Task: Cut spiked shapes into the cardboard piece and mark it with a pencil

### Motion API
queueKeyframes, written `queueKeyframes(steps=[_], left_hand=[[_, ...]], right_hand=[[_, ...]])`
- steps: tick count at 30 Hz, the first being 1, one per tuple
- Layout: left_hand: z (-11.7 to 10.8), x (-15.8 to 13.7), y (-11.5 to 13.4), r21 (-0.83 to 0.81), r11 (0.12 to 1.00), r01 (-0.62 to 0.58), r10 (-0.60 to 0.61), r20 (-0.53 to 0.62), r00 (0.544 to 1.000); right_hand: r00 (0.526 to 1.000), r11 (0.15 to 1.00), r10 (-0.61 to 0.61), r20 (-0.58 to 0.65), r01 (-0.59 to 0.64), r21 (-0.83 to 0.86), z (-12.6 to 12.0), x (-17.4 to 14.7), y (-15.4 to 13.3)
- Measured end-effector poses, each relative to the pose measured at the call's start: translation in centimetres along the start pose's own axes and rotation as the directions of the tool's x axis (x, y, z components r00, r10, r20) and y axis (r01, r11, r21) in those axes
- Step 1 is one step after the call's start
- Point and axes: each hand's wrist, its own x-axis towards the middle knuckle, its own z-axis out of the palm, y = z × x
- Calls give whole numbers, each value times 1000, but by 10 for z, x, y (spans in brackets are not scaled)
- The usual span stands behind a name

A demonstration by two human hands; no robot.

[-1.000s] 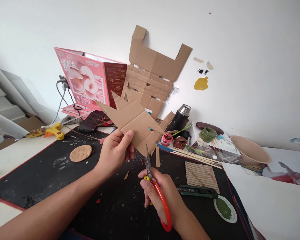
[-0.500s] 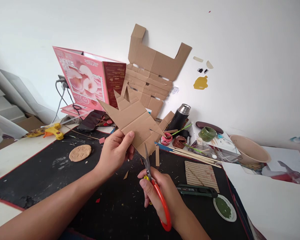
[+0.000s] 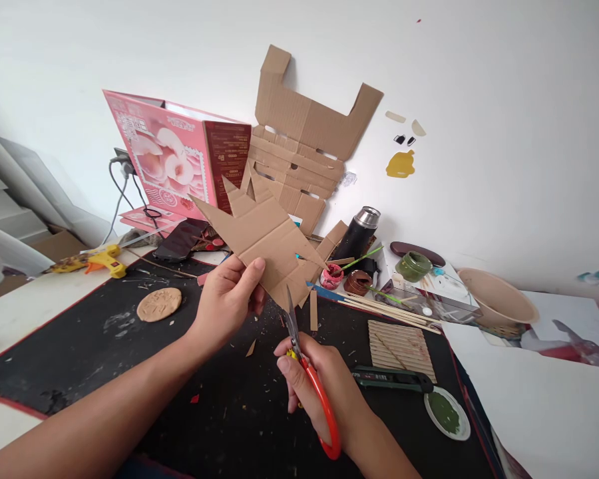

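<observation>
My left hand [image 3: 229, 296] pinches a cardboard cutout [image 3: 262, 233], my right hand [image 3: 327, 376] grips scissors [image 3: 331, 419] at its lower edge; a cutter [image 3: 393, 379] lies near the black mat's [image 3: 219, 426] right edge.

A plain white wall [image 3: 489, 100] over a pale tabletop [image 3: 14, 318], in soft light.
From my remote seat I see a flat yellow shape [image 3: 400, 165] stuck on the wall, plugs [image 3: 126, 169] sitting in a dark socket [image 3: 122, 154] at left, and, at the far left edge, white stepped furniture [image 3: 2, 209] whose kind I can't make out.
</observation>
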Motion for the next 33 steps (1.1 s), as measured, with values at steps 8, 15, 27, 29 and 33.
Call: queueKeyframes(steps=[8, 15, 27, 29, 33], left_hand=[[2, -1, 2, 31, 999, -7, 7, -2, 1000], [3, -2, 3, 23, 1000, 12, -12, 2, 1000], [5, -3, 4, 11, 1000, 23, -23, -3, 1000], [5, -4, 4, 11, 1000, 28, -28, 0, 1000], [6, -4, 5, 18, 1000, 26, -26, 2, 1000]], right_hand=[[1000, 1000, 4, -6, -4, 12, 1, 1, 0], [1000, 1000, 9, -1, -9, -2, 0, 2, 0], [1000, 999, 30, 6, -30, -14, 0, 1, -5], [1000, 1000, 25, 4, -25, -6, 0, 2, -6], [1000, 1000, 27, 3, -27, -5, 0, 2, -6]])
